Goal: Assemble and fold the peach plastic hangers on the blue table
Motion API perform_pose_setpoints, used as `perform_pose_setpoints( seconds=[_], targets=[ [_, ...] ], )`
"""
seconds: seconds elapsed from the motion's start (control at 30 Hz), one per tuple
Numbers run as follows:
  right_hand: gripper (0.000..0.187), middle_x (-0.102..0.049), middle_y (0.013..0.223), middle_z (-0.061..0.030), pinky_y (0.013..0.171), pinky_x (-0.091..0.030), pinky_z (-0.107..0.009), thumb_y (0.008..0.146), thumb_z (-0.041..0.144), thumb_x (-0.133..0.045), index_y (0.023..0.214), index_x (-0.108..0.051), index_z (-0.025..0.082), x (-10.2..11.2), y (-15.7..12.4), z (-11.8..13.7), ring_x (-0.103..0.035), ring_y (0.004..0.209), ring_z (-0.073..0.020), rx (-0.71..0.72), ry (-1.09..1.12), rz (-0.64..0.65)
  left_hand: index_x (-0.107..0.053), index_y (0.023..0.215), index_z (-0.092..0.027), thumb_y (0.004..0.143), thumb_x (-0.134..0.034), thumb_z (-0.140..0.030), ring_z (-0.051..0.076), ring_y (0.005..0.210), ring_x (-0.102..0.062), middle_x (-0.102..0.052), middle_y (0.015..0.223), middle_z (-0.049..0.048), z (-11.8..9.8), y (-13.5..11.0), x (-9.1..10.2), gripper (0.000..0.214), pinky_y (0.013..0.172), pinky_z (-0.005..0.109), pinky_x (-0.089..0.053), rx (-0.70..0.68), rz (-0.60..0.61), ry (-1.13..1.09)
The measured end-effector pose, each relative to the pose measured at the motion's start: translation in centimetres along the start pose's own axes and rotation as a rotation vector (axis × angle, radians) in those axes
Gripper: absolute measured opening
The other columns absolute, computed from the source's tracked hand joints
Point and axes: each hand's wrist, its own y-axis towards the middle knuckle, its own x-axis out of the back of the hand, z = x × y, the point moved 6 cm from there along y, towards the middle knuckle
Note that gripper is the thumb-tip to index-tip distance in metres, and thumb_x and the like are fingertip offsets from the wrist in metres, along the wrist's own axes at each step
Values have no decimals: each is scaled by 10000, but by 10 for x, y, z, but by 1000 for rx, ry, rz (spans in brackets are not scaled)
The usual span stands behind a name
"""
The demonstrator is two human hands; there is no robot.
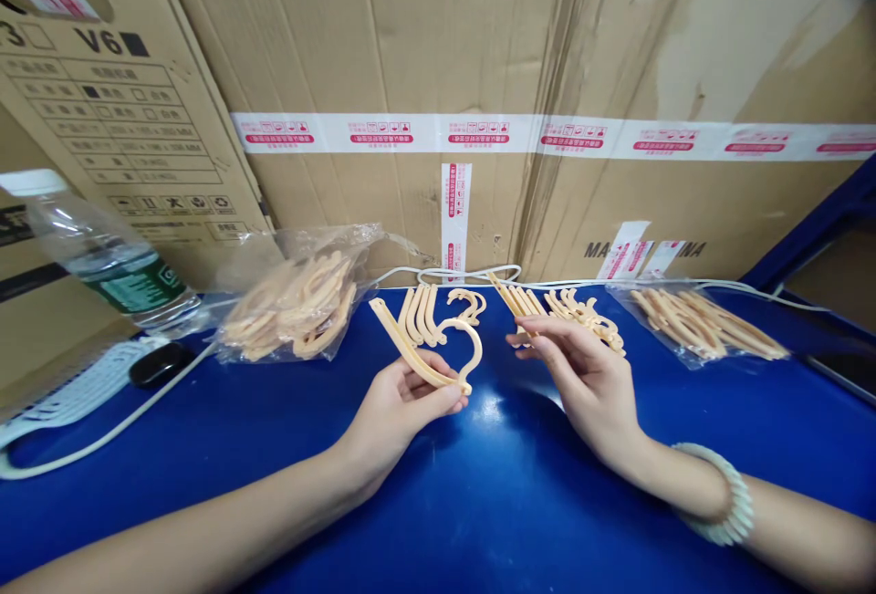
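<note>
My left hand (pixel 405 401) is closed around a beige plastic hanger arm (pixel 403 343) and a curved hanger hook (pixel 475 343), which meet at the thumb tip. The arm slants up to the left, and the hook curls to its right. My right hand (pixel 595 384) pinches another slim beige hanger arm (pixel 506 296) between thumb and fingers, tilted up to the left. Behind my left hand lie several loose arms (pixel 428 313) and a few hooks (pixel 471 304). More arms (pixel 528 304) and a cluster of hooks (pixel 589 313) lie behind my right hand, partly hidden by it.
A clear bag of beige pieces (pixel 294 307) sits at the left, another bag of arms (pixel 712 325) at the right. Further left are a water bottle (pixel 130 270), a black object (pixel 161 364) and a white cable (pixel 116 434). Cardboard boxes (pixel 383 202) wall off the blue table (pixel 472 503).
</note>
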Motion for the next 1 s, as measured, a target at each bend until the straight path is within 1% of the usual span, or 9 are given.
perform_pose_setpoints(
  seconds=[0.07, 0.23, 0.3, 0.4, 0.47, 0.53, 0.63, 0.8, 1.0],
  targets=[
    [107, -744, 1010, -60, 761, -609, -329, 911, 286, -640, 942, -732, 242, -2, -5, 4, -715, 872, -206, -72, 46, -15, -596, 868, -144, 623, -885, -226, 120, 737, -687, -729, 763, -4, 1, 0, 0, 388, 733, 232, -531, 3, 1, -3],
    [112, -700, 898, -18, 627, -603, -246, 815, 310, -757, 873, -688, 245, -7, -13, 0, -709, 792, -174, -293, 292, -47, -588, 862, -148, 652, -872, -236, 116, 727, -681, -734, 766, 3, 1, -1, -2, 364, 733, 233, -523, -22, 29, 13],
    [255, -650, 921, 15, 681, -614, -266, 743, 290, -823, 925, -648, 261, -10, -17, -8, -704, 767, -150, -428, 426, -64, -584, 867, -152, 663, -865, -228, 115, 727, -677, -733, 770, 0, 1, 0, -2, 355, 734, 234, -520, -30, 45, 11],
    [473, -622, 938, 22, 822, -610, -347, 655, 276, -881, 1056, -631, 269, -21, -26, -21, -701, 773, -145, -650, 624, -24, -588, 857, -158, 684, -846, -210, 110, 726, -664, -719, 762, -13, -1, 1, -3, 315, 736, 230, -513, -49, 85, 14],
    [476, -629, 880, 16, 882, -589, -371, 646, 281, -886, 1054, -643, 239, -27, -30, -25, -695, 792, -149, -732, 700, 19, -604, 840, -156, 706, -824, -197, 108, 732, -657, -714, 779, -12, -3, 1, -5, 261, 731, 224, -507, -77, 110, 31],
    [392, -640, 861, 3, 934, -562, -386, 657, 282, -882, 971, -657, 212, -31, -31, -26, -695, 864, -170, -758, 730, 61, -620, 833, -156, 725, -803, -184, 110, 743, -656, -717, 803, -6, -5, 1, -6, 215, 731, 225, -505, -90, 122, 56],
    [328, -671, 924, -25, 964, -535, -383, 674, 302, -876, 895, -653, 209, -33, -28, -23, -676, 997, -208, -715, 710, 115, -613, 828, -163, 735, -785, -166, 113, 744, -657, -726, 809, -3, -5, 0, -7, 196, 742, 232, -507, -85, 125, 86],
    [295, -679, 847, -8, 814, -566, -319, 700, 334, -856, 879, -654, 216, -33, -25, -17, -664, 809, -164, -583, 544, 186, -572, 841, -170, 718, -783, -147, 118, 736, -667, -740, 814, 4, -4, -1, -8, 245, 732, 233, -506, -62, 131, 102],
    [273, -726, 867, -18, 798, -561, -284, 721, 333, -846, 914, -699, 207, -36, -26, -18, -685, 812, -154, -586, 545, 244, -542, 890, -182, 700, -790, -142, 116, 713, -678, -751, 791, -3, -5, -1, -11, 316, 722, 233, -505, -14, 172, 91]
  ],
)
